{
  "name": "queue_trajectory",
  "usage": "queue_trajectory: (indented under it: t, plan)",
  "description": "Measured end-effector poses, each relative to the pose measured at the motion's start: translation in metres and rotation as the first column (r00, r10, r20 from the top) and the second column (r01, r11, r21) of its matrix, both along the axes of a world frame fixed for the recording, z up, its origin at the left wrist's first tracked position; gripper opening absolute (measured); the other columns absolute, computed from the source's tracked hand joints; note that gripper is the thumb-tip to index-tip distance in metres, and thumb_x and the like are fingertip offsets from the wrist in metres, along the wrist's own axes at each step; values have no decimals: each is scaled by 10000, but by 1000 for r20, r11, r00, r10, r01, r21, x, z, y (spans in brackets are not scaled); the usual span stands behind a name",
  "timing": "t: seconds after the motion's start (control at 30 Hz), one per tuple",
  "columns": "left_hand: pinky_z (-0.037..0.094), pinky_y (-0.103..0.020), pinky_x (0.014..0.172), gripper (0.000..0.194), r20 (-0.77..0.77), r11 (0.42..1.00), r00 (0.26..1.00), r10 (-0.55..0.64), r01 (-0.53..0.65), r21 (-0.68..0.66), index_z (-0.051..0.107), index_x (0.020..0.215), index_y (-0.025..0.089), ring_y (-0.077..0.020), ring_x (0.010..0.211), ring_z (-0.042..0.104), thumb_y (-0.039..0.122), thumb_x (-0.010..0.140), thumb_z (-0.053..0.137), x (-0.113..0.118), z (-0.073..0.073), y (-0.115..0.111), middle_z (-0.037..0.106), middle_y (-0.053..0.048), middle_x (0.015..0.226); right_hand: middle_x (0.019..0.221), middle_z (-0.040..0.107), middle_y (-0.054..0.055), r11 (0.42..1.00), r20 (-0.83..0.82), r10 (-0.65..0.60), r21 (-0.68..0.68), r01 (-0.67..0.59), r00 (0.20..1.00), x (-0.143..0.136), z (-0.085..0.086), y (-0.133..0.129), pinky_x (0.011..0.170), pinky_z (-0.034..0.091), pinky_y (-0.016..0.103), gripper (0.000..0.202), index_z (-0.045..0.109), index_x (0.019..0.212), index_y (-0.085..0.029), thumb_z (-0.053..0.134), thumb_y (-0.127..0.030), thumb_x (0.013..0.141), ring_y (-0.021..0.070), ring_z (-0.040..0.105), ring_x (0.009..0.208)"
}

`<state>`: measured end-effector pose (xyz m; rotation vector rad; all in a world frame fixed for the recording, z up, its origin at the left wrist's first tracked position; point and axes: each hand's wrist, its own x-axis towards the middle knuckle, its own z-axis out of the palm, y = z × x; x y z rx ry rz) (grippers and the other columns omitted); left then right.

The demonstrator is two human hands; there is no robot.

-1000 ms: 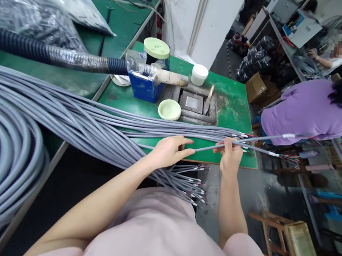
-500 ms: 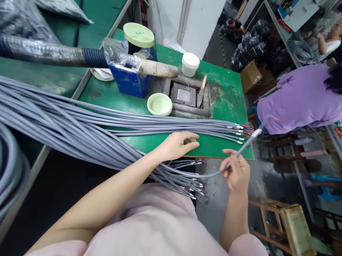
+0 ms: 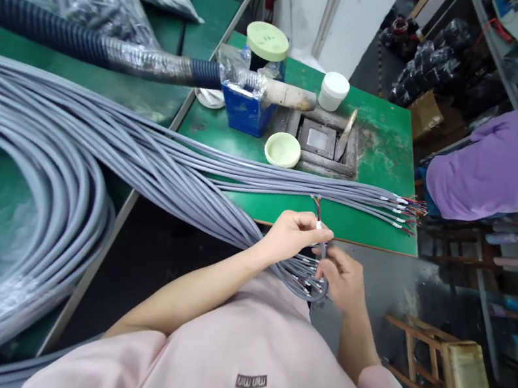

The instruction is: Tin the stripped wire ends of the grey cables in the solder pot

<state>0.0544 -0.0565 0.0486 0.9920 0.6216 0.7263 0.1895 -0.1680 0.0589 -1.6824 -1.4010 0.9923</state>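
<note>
One grey cable [image 3: 323,251] is bent upward between my hands, with red and dark wires fanning out above its white end. My left hand [image 3: 294,234] pinches the cable near that white end. Just below and to the right, my right hand [image 3: 342,275] has its fingers closed on the same cable. Several other cable ends [image 3: 301,280] hang beneath my hands at the table's front edge. A row of grey cables [image 3: 281,179] lies across the green table [image 3: 381,115], their stripped ends at its right edge.
Behind the cables are a pale green bowl [image 3: 283,150], a square metal pot [image 3: 318,139] with a spatula [image 3: 347,133], a white tub [image 3: 334,91] and a hose [image 3: 161,64]. A wooden stool [image 3: 465,387] and a person in purple [image 3: 507,163] are at the right.
My right hand has brought the cable end back toward my left hand, which now holds it too. The cable end has turned upright. The view has shifted, moving the table scene rightward.
</note>
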Motion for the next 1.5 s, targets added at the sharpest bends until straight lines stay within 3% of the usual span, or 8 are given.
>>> queue_trajectory:
  t: [0.1,0.2,0.33,0.43,0.67,0.97,1.27,1.5]
  plan:
    - [436,-231,556,313,44,1000,999,-17,18,-12,654,660,126,-86,537,527,410,689,782,-1,3,-2,606,6,593,509,551,-49,991,-51,-104,80,108,993,-6,-5,8,540,384,237,236,665,886,-191,510,-361,933,92,481,468]
    - [449,-230,554,332,107,999,994,-11,15,-39,669,751,126,-84,538,535,418,663,800,-2,5,0,613,9,620,443,492,-60,991,-276,-95,63,117,956,-9,-11,16,485,337,242,265,660,864,-185,504,-386,937,85,402,404]
    - [435,-195,570,305,110,972,966,234,-232,-32,664,765,140,-60,565,513,387,660,808,-7,5,5,609,25,644,397,445,-68,992,-574,-80,36,123,815,-9,-20,24,426,278,237,261,654,835,-178,541,-398,917,81,345,364]
    - [404,-182,549,260,105,934,929,355,-358,9,670,735,146,-49,550,476,362,675,801,-11,6,9,598,32,625,395,442,-68,995,-657,-52,31,96,752,-10,-24,26,419,279,232,241,658,838,-175,551,-376,916,79,343,360]
    - [453,-221,634,210,144,930,921,362,-367,9,738,800,166,-84,633,553,340,693,786,-13,6,10,677,-6,729,391,431,-69,994,-637,-85,-2,108,766,-11,-24,27,411,280,225,266,657,821,-172,567,-409,902,77,349,351]
    - [391,-183,532,235,169,930,915,366,-362,-55,726,801,160,-45,530,463,320,654,814,-13,10,11,579,40,593,387,431,-74,994,-595,-97,-25,102,798,-13,-24,27,420,267,234,275,641,817,-183,579,-442,886,80,329,350]
    - [405,-179,549,338,182,941,923,340,-331,-78,648,747,148,-43,540,494,326,560,866,-11,12,16,591,50,610,404,441,-73,996,-456,-86,-18,88,886,-11,-24,27,443,282,244,296,639,836,-184,545,-457,899,82,335,362]
    - [373,-179,511,293,152,950,944,294,-270,-156,614,687,148,-46,516,469,326,600,829,-11,6,18,588,41,596,395,436,-74,996,-496,-90,-22,92,863,-13,-25,28,435,280,238,303,632,824,-180,556,-465,891,75,329,356]
